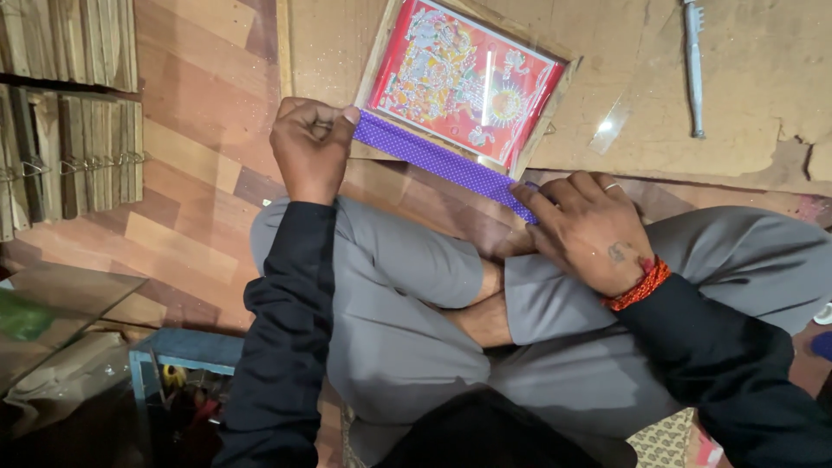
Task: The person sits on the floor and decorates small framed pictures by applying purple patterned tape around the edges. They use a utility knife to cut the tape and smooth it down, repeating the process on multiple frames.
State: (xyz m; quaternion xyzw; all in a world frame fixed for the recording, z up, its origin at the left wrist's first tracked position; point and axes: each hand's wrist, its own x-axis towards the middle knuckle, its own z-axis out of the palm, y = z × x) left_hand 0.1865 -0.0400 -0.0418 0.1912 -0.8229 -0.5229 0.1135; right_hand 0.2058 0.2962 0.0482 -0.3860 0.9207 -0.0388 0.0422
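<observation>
Purple strip (438,160) lies along the near edge of the framed picture (464,82), stretched between our hands. Our left hand (312,147) pinches one end, our right hand (589,230) presses the other. A metal tool (693,65) and clear offcut (611,126) lie beyond; wooden frames (69,104) stack left.

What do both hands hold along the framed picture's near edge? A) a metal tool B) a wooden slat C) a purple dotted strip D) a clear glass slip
C: the left hand pinches one end of the purple dotted strip and the right hand presses the other end, along the near edge of the framed picture.
</observation>
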